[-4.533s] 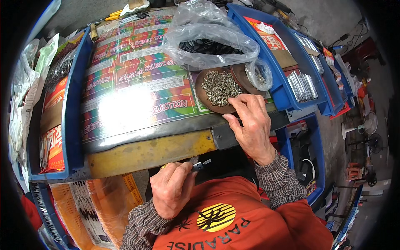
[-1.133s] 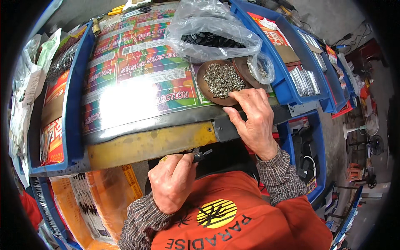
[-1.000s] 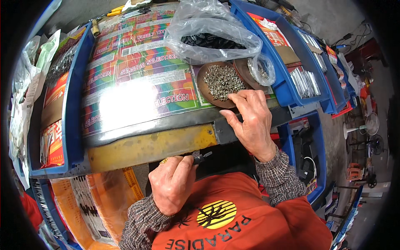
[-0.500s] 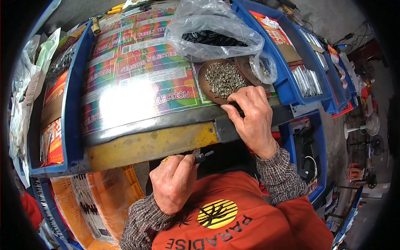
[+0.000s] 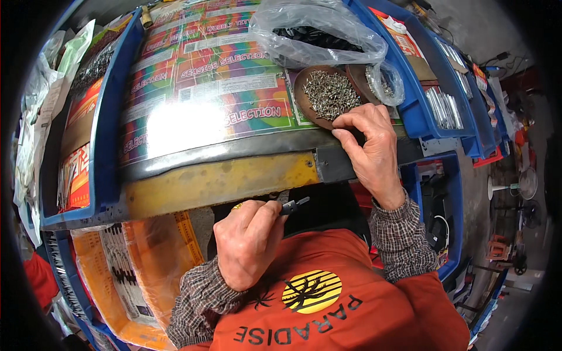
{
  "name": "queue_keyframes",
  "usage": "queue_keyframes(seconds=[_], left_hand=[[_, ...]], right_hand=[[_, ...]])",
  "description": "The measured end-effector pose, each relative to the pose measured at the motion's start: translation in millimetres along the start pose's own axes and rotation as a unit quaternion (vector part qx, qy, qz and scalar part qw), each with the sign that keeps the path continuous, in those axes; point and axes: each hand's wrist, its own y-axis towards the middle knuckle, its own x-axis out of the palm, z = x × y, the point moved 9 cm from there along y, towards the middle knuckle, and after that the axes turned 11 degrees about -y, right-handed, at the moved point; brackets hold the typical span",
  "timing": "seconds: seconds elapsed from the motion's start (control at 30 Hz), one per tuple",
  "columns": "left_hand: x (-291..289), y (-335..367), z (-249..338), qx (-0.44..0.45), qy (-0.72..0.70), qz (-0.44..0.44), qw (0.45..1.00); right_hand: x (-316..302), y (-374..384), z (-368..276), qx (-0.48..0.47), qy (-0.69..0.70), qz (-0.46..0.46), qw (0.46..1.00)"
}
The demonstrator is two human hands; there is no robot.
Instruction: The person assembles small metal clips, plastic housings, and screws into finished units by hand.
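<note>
My left hand is closed around a small dark piece with a narrow metal tip, held in front of the bench edge. Most of that piece is hidden inside the fingers. At the near rim of a round brown dish, my right hand has thumb and forefinger bent toward each other in a pinch. Whatever is between those fingertips is too small to make out. Many small silvery rivets or screws fill the dish. A second brown dish sits beside it, partly covered by a clear bag.
A clear plastic bag of black parts lies behind the dishes. Blue bins flank the bench on the left; another blue bin with silvery strips stands right. Below the yellow bench edge is an orange, plastic-lined container.
The view has shifted, so the bench appears slightly farther right and higher. My right hand stays by the dish rim, and my left hand keeps hold of the dark piece.
</note>
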Motion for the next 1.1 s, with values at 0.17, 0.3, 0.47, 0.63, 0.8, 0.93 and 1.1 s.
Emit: queue_keyframes(seconds=[0.17, 0.3, 0.47, 0.63, 0.8, 0.93, 1.1], left_hand=[[1.8, -1.4, -5.5, -0.035, -0.02, -0.018, 0.999], [2.7, -2.5, -5.4, -0.04, -0.017, -0.03, 0.999], [3.7, -0.6, -5.0, -0.056, -0.03, -0.029, 0.998], [4.3, 0.2, 1.2, -0.046, -0.025, -0.029, 0.998], [4.3, -1.4, 4.4, -0.031, -0.018, -0.024, 0.999], [5.3, -3.2, 5.6, -0.025, -0.005, -0.024, 0.999], [4.2, -3.7, 9.6, -0.002, 0.021, -0.014, 1.0]], right_hand=[[1.8, -2.8, 0.0, 0.0, 0.011, 0.006, 1.0], [-9.0, -10.6, -19.4, -0.017, 0.054, 0.006, 0.998], [-2.5, -38.0, -60.2, -0.056, 0.251, -0.076, 0.963], [-1.3, -49.3, -69.9, -0.084, 0.275, -0.063, 0.956], [1.6, -52.7, -70.1, -0.075, 0.282, -0.071, 0.954], [-2.0, -55.4, -73.9, -0.102, 0.262, -0.048, 0.958], [-12.4, -66.8, -89.2, -0.181, 0.155, 0.041, 0.97]])
